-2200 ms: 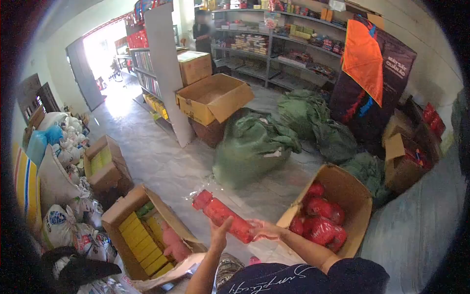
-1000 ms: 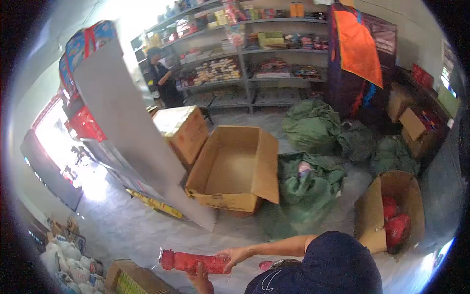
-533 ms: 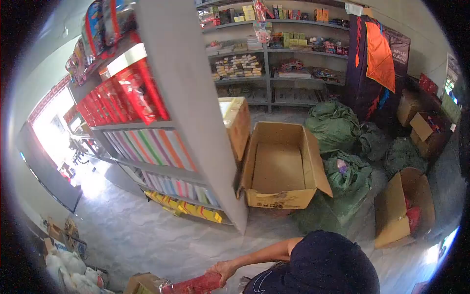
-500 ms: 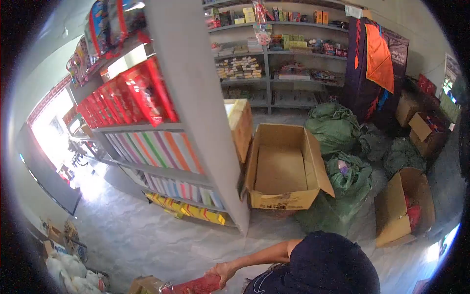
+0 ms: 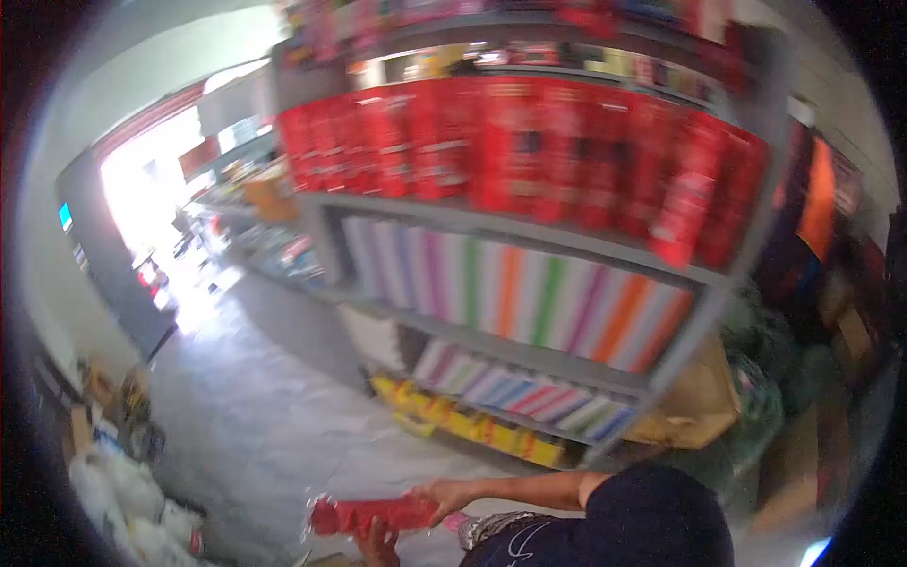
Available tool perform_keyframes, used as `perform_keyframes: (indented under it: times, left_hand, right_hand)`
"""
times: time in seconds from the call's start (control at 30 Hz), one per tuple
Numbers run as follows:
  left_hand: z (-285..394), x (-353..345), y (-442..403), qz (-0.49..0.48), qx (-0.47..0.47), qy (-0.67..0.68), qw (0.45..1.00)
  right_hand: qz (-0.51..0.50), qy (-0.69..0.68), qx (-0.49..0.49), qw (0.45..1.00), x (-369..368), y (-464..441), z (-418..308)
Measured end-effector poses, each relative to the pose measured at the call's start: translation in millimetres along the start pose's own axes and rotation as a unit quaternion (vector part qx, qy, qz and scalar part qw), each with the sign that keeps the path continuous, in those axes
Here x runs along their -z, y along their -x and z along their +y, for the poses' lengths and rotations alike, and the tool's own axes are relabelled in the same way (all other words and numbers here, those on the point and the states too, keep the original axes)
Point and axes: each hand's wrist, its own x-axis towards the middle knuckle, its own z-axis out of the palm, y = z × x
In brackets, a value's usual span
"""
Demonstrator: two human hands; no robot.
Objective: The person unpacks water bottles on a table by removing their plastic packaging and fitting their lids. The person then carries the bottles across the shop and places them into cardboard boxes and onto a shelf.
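A long red packet [image 5: 354, 516] in clear, shiny plastic is held low at the bottom of the view, in front of my body. My right hand [image 5: 442, 499] grips its right end, the arm stretched across from the dark sleeve. From below, my left hand [image 5: 378, 545] holds the packet near its middle, fingers against its lower side; the rest of that hand is cut off by the frame edge. What is inside the plastic cannot be made out.
A grey shelf unit [image 5: 567, 231] holds a row of red packets [image 5: 539, 142], books with coloured spines [image 5: 505, 293] and yellow packs [image 5: 472, 430]. White bags [image 5: 123, 501] lie at lower left. A cardboard box [image 5: 694, 397] stands behind the shelf. A bright doorway [image 5: 151, 208] is at left.
My view has swung left, bringing the shelf front to the middle. The red packet is raised further into view, and my left hand now shows on it.
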Motion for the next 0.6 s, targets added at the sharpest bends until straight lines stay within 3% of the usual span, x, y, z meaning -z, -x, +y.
perform_keyframes:
  times: [0.07,0.17,0.23,0.43,0.47,0.53,0.6]
  left_hand:
    - [77.5,-47.3,-32.0,0.117,0.031,0.048,0.992]
    - [126.6,-16.2,-105.4,0.205,0.044,0.026,0.978]
    - [148.4,10.6,-143.6,0.171,-0.014,0.036,0.985]
    - [224.8,110.9,-261.3,0.229,-0.047,0.065,0.970]
    - [232.1,132.0,-281.6,0.232,-0.052,0.066,0.969]
    - [256.6,177.2,-333.1,0.265,0.017,0.054,0.963]
    - [300.1,208.9,-390.3,0.254,0.025,0.049,0.966]
  right_hand:
    - [-0.065,-0.015,-0.030,0.997,26.4,-54.8,-3.1]
    - [-0.090,-0.086,-0.023,0.992,46.2,-162.2,11.4]
    - [-0.068,0.031,0.042,0.996,50.2,-228.4,26.4]
    - [-0.156,0.100,0.076,0.980,48.8,-433.4,39.4]
    - [-0.223,0.078,0.040,0.971,49.9,-465.0,45.0]
    - [-0.227,0.064,0.028,0.971,56.7,-529.3,26.0]
    - [-0.231,0.060,0.005,0.971,72.3,-597.6,19.2]
